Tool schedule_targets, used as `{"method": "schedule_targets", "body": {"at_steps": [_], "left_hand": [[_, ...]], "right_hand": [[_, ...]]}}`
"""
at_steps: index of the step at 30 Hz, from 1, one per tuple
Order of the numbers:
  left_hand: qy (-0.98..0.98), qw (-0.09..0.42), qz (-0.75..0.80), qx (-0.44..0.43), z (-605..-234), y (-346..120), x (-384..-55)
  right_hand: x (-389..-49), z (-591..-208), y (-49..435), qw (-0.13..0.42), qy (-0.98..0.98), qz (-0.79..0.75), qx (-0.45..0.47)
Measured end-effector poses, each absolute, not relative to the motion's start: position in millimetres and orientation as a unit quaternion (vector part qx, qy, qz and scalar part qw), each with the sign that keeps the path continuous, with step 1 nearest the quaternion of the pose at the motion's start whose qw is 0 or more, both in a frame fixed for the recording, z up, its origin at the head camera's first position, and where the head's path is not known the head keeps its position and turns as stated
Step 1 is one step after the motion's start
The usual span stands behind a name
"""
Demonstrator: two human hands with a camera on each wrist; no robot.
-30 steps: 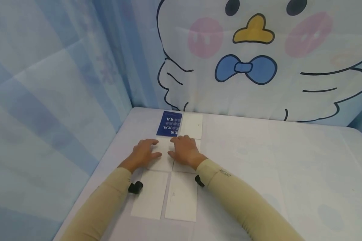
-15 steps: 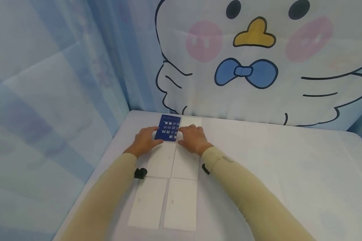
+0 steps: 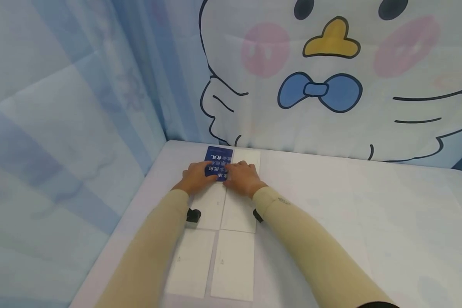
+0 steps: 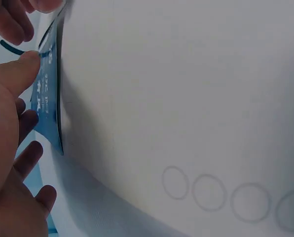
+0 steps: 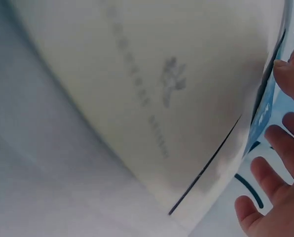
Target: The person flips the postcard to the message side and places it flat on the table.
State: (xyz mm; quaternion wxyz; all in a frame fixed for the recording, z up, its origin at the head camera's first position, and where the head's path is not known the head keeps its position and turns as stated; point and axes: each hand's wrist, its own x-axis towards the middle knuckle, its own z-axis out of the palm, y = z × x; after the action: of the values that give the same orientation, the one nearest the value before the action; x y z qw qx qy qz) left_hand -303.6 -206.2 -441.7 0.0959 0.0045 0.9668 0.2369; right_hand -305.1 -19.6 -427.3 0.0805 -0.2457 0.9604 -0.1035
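At the far left of the table lies a blue card [image 3: 220, 155] with white lettering. My left hand [image 3: 194, 178] is at its left side, thumb at the near edge. From the right, my right hand [image 3: 243, 178] reaches its right edge, over a white card [image 3: 253, 155] beside it. In the left wrist view the left thumb [image 4: 27, 68] touches the blue card [image 4: 49, 111], whose near edge has a dark shadow under it. The right wrist view shows the right hand's fingers [image 5: 273, 170] spread and loosely bent, with the thumb close to the blue card's edge.
Nearer me, white cards lie in two columns: a middle pair [image 3: 208, 206] [image 3: 238, 210] and a front pair [image 3: 190, 266] [image 3: 232, 267]. The white-covered table [image 3: 342, 222] extends to the right. Printed curtains [image 3: 323, 128] [image 3: 81, 107] stand behind and at the left.
Both hands have moved forward from the middle cards to the blue card. Over the last half second they have come closer together round it.
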Motion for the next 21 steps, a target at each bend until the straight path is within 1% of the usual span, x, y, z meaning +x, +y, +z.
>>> {"method": "schedule_targets", "body": {"at_steps": [5, 10, 15, 21], "left_hand": [[0.971, 0.103, 0.215, 0.011, -444.5, -209.4, -303.4], [0.969, 0.124, 0.214, 0.005, -436.9, -208.3, -301.8], [0.967, 0.145, 0.211, -0.012, -431.0, -205.6, -299.5], [0.968, 0.146, 0.203, -0.009, -424.9, -205.1, -300.6]], "right_hand": [[-309.5, -427.6, -24.7, 0.099, 0.959, -0.097, -0.248], [-311.7, -429.0, -26.9, 0.114, 0.961, -0.098, -0.232], [-312.7, -432.9, -28.4, 0.109, 0.963, -0.102, -0.224], [-312.8, -431.5, -29.7, 0.093, 0.963, -0.099, -0.231]]}}
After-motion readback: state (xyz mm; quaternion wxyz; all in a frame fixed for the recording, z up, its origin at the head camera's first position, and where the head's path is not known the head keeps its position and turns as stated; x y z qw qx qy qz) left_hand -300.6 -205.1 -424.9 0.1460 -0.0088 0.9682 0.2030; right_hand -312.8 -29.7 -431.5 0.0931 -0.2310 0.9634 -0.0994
